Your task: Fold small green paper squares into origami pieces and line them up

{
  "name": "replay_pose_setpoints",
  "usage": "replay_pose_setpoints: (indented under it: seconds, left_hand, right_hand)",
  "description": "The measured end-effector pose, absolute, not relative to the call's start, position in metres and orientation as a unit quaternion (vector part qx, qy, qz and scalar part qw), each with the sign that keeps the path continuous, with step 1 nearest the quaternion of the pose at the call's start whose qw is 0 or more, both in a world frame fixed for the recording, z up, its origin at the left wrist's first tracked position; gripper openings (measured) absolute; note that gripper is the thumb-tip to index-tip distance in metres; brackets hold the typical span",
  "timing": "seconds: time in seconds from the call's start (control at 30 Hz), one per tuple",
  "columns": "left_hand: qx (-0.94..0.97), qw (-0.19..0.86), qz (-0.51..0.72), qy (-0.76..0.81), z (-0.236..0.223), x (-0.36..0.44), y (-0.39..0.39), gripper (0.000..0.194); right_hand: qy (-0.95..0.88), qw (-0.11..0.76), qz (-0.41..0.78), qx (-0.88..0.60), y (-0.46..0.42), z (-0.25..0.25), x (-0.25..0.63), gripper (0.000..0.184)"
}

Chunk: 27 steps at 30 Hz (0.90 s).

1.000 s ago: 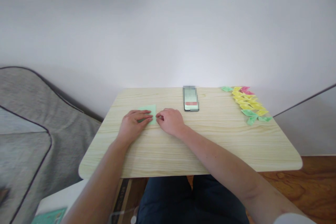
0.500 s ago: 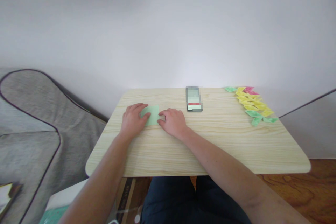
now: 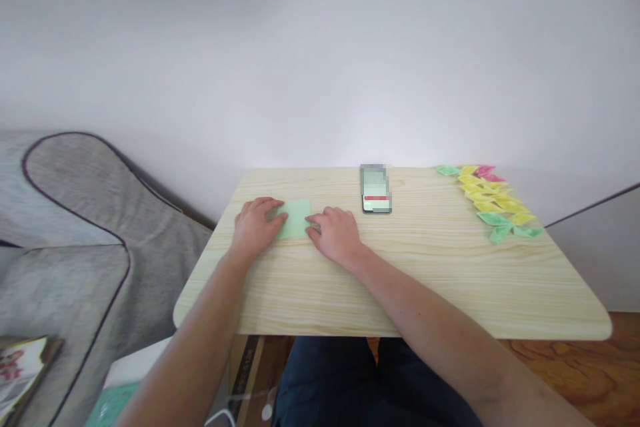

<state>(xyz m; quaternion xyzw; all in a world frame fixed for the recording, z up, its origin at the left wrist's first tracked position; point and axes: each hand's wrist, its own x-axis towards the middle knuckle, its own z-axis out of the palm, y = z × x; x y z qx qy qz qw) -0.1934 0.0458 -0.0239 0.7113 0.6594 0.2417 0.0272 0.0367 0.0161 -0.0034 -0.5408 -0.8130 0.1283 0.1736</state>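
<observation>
A pale green paper square (image 3: 296, 215) lies flat on the light wooden table (image 3: 400, 280), towards its far left. My left hand (image 3: 256, 227) rests on the paper's left edge with its fingers stretched out flat. My right hand (image 3: 336, 235) presses its fingertips on the paper's right lower corner, fingers loosely curled down. Neither hand lifts the paper off the table.
A phone (image 3: 376, 189) lies at the table's far edge, right of my hands. Several folded paper pieces, yellow, green and pink (image 3: 493, 203), lie in a row at the far right. A grey sofa (image 3: 65, 240) stands to the left. A white wall is behind.
The view has shifted so everything sits a little further right. My left hand's fingers have drawn back leftward, baring more of the green paper. My right hand stays at its right edge.
</observation>
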Motion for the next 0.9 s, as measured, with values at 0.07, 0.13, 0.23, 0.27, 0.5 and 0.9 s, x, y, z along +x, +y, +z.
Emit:
replay_pose_setpoints:
  seconds: [0.07, 0.13, 0.23, 0.27, 0.5, 0.9]
  left_hand:
    - [0.713, 0.028, 0.248, 0.656, -0.025, -0.194, 0.047, 0.033]
    - [0.713, 0.028, 0.256, 0.652, -0.025, -0.194, 0.047, 0.033]
    - [0.714, 0.027, 0.264, 0.648, -0.026, -0.193, 0.047, 0.032]
    - [0.714, 0.027, 0.266, 0.647, -0.026, -0.193, 0.046, 0.031]
    - [0.728, 0.043, 0.263, 0.632, -0.021, -0.194, 0.041, 0.030]
    - [0.807, 0.097, 0.236, 0.533, -0.017, -0.199, 0.019, 0.028]
  right_hand:
    - [-0.815, 0.176, 0.127, -0.538, 0.016, -0.004, 0.037, 0.033]
    - [-0.816, 0.177, 0.127, -0.536, 0.016, -0.005, 0.037, 0.033]
    - [-0.816, 0.178, 0.128, -0.535, 0.016, -0.004, 0.037, 0.033]
    - [-0.816, 0.179, 0.129, -0.534, 0.016, -0.004, 0.037, 0.033]
    - [-0.822, 0.182, 0.121, -0.526, 0.021, -0.004, 0.036, 0.034]
    - [-0.828, 0.186, 0.170, -0.501, 0.026, -0.003, 0.046, 0.027]
